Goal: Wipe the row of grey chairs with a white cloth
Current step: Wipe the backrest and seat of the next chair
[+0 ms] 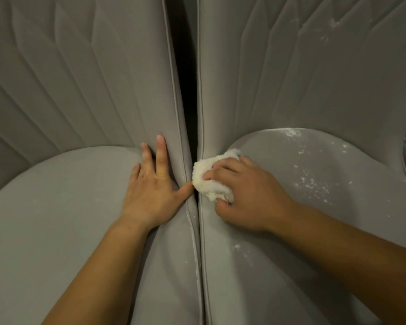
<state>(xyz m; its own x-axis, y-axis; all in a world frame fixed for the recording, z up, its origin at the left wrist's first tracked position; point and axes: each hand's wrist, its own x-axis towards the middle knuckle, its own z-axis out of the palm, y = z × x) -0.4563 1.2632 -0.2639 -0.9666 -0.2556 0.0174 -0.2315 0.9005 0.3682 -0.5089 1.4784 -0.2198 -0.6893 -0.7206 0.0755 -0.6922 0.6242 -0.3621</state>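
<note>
Grey upholstery fills the view: two padded chairs stand side by side, the left chair (56, 219) and the right chair (326, 95). Their piped edges almost meet, with a dark gap (185, 90) running up between the backrests. The right hand (246, 193) has fingers and thumb curled tightly round a bunched white cloth (209, 181). The cloth bulges out to the left of the knuckles and presses on the inner edge of the right chair, at the gap where seat meets backrest. Just across the gap from that grip, the left hand (150, 188) lies flat on the left chair, holding nothing. Its fingers are straight and spread, with the fingertips up on the backrest. Its thumb stretches toward the cloth, the tip at the cloth's edge; whether they touch cannot be told. To the right of the gripping hand, white specks (312, 181) are scattered over the right chair's seat, and a few more lie below the grip beside the seam.
</note>
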